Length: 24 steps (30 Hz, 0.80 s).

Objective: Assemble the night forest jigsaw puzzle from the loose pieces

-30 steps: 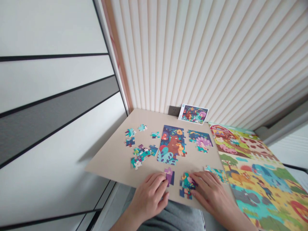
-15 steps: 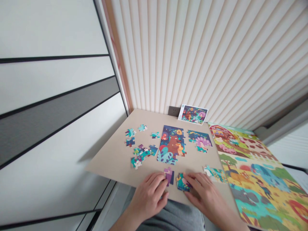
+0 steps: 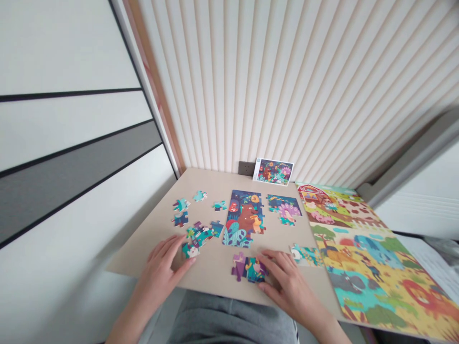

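Observation:
My right hand (image 3: 285,282) lies near the table's front edge, its fingertips resting on a small joined cluster of purple and teal puzzle pieces (image 3: 248,268). My left hand (image 3: 163,265) lies flat with fingers spread, its tips touching a loose teal piece (image 3: 190,250) at the front of a heap of loose pieces (image 3: 200,232). A large assembled section with a bear (image 3: 244,218) sits in the middle of the beige table (image 3: 215,181). A smaller assembled section (image 3: 285,208) lies to its right, and a small teal cluster (image 3: 304,254) sits beside my right hand.
A reference picture card (image 3: 273,171) leans on the ribbed wall beside a wall socket (image 3: 246,167). A large finished farm-and-animal puzzle (image 3: 366,258) covers the table's right side. Three loose pieces (image 3: 181,205) lie at the left. Grey trousers (image 3: 233,320) show below the table edge.
My left hand left the purple piece and moved left to the heap of loose pieces. My right hand pushed its teal cluster against the purple piece. The camera turned slightly.

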### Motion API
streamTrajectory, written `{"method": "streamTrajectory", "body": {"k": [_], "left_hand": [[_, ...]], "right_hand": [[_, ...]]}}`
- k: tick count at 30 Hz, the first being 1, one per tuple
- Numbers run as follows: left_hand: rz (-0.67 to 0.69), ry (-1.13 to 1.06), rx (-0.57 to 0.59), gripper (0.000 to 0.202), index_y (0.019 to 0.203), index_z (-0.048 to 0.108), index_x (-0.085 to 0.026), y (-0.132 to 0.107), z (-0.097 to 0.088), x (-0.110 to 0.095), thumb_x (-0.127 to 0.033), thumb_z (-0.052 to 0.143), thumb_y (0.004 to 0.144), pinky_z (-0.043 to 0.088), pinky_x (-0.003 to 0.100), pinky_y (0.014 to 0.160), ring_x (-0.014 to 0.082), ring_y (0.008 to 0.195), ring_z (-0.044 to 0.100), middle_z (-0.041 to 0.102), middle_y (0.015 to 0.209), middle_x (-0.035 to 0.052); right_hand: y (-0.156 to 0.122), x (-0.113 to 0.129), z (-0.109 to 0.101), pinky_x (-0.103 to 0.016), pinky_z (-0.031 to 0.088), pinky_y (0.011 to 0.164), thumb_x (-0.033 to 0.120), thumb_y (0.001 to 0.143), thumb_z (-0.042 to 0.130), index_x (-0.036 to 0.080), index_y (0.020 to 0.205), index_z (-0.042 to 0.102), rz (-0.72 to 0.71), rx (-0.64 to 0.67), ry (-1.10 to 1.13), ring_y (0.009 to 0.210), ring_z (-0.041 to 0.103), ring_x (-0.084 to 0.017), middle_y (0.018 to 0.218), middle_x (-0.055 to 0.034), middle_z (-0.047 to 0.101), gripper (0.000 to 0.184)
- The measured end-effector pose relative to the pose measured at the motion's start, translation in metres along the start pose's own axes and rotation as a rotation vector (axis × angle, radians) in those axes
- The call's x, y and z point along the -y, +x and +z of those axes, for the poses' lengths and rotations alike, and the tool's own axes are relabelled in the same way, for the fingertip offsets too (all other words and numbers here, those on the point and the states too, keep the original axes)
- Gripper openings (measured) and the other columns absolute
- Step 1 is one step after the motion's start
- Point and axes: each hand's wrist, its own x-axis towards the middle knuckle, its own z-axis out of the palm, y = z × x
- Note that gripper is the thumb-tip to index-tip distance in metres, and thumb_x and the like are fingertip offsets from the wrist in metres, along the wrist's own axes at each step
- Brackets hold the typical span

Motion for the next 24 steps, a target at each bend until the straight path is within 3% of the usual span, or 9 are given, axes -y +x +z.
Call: {"method": "streamTrajectory", "body": {"k": [7, 15, 24], "left_hand": [[0.052, -0.009, 0.033, 0.048, 0.139, 0.056, -0.024, 0.000, -0.007, 0.011, -0.046, 0.064, 0.097, 0.052, 0.046, 0.104, 0.0276, 0.115, 0.066, 0.069, 0.126, 0.0099], [0.131, 0.242, -0.133, 0.047, 0.138, 0.056, -0.023, -0.002, -0.034, 0.017, -0.043, 0.067, 0.096, 0.047, 0.051, 0.111, 0.0282, 0.109, 0.068, 0.071, 0.122, 0.0100], [0.105, 0.151, -0.225, 0.050, 0.136, 0.059, -0.028, -0.008, -0.039, 0.016, -0.035, 0.077, 0.090, 0.053, 0.052, 0.103, 0.0300, 0.107, 0.068, 0.070, 0.118, 0.0087]], "right_hand": [[-0.001, 0.001, 0.003, -0.056, 0.050, 0.111, 0.036, 0.099, 0.062, 0.033, 0.147, 0.053, 0.037, -0.009, -0.016, 0.130, 0.059, -0.032, 0.141, -0.0104, 0.060, 0.049], [-0.001, -0.005, 0.007, -0.056, 0.052, 0.109, 0.037, 0.100, 0.060, 0.032, 0.146, 0.054, 0.017, -0.007, -0.008, 0.131, 0.058, -0.033, 0.142, -0.0104, 0.060, 0.046], [0.001, -0.001, 0.005, -0.057, 0.050, 0.110, 0.035, 0.101, 0.059, 0.031, 0.145, 0.055, 0.038, -0.002, -0.004, 0.130, 0.059, -0.032, 0.140, -0.0107, 0.061, 0.044]]}}
